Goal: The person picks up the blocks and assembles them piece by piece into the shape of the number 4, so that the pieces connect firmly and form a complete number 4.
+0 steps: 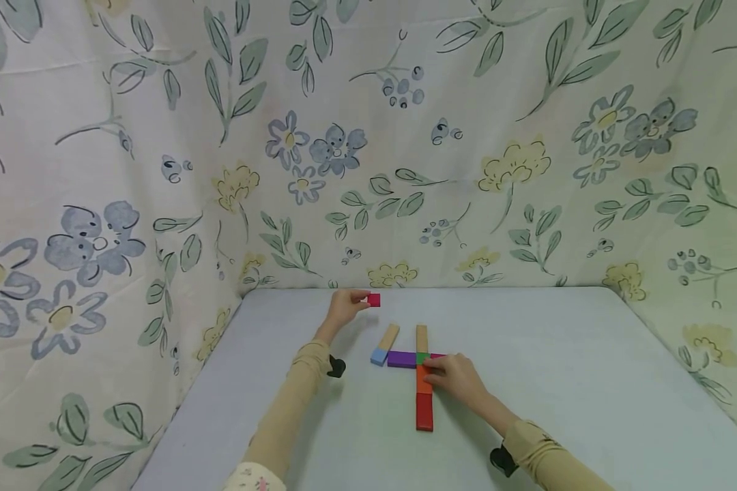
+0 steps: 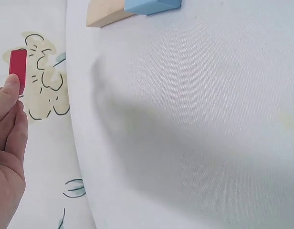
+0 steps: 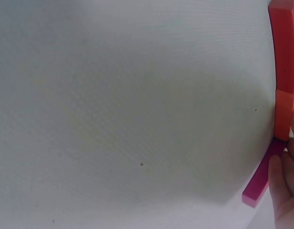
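Above the far edge of the table, my left hand [image 1: 346, 307] pinches a small red block [image 1: 374, 300] between thumb and fingertips. The left wrist view shows this block [image 2: 18, 69] raised in front of the cloth. My right hand [image 1: 460, 380] touches a cross of flat blocks. Its fingers lie at the green block [image 1: 422, 358], the orange block [image 1: 424, 380] and the magenta block [image 3: 264, 174], which they partly cover. A dark red block [image 1: 424, 412] forms the near end, a natural wood block [image 1: 422, 337] the far end, and a purple block [image 1: 402, 359] the left arm.
Left of the cross, a slanted wood block [image 1: 389, 336] meets a light blue block [image 1: 379, 356]. Everything lies on a white table [image 1: 589, 382]. A floral cloth [image 1: 393, 136] hangs behind it and at both sides. Dark straps sit at both wrists.
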### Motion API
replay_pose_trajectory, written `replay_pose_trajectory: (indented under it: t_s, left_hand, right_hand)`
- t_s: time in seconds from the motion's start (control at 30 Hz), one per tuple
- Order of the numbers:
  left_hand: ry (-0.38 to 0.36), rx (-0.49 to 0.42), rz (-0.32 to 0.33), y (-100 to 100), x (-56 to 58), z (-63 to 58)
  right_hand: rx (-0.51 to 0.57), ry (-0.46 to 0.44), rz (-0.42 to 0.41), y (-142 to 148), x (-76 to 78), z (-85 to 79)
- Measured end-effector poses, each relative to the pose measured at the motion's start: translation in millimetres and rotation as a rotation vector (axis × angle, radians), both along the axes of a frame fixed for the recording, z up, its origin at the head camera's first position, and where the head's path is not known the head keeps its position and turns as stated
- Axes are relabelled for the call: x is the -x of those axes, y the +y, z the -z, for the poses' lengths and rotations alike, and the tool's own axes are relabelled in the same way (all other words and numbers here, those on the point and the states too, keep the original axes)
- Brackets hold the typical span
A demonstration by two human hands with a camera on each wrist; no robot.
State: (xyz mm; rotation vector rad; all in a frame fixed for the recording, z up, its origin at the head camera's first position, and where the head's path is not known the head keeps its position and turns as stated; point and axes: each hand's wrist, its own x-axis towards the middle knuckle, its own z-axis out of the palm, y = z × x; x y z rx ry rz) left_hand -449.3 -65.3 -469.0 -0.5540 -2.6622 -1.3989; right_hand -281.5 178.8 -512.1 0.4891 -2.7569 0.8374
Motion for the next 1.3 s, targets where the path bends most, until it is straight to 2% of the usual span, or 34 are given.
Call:
replay_pose_trajectory:
  t_s: [0.3,0.33,0.43,0.53,0.57,0.73,1.03,1.3]
  left_hand:
    - [0.016,0.002,0.051,14.5,4.1,1.6]
    - [0.050,-0.006,0.075,14.2,11.4,8.6]
    - [0.074,0.015,0.082,16.8,12.8,8.2]
    - [0.071,0.022,0.079,20.5,10.7,5.2]
    - [0.042,0.036,0.056,23.1,3.2,-2.8]
    - [0.050,0.060,0.037,30.3,-0.2,-6.8]
    - [0.096,0.066,0.055,34.5,1.1,-5.8]
    - [0.053,0.074,0.057,39.6,0.1,-9.1]
  right_hand:
    - [0.004,-0.030,-0.002,0.6,0.5,-3.1]
    - [0.006,-0.032,0.002,0.4,0.6,-2.8]
    - [0.013,-0.030,0.001,0.3,1.4,-0.9]
    - [0.027,-0.005,-0.023,1.0,0.3,-0.8]
    - [0.035,0.008,-0.033,1.6,-0.2,-0.9]
    - [0.041,0.092,-0.082,5.5,-0.9,1.0]
    - [0.028,-0.011,-0.011,0.4,-0.2,-0.9]
    - [0.040,-0.026,-0.015,1.8,2.3,0.6]
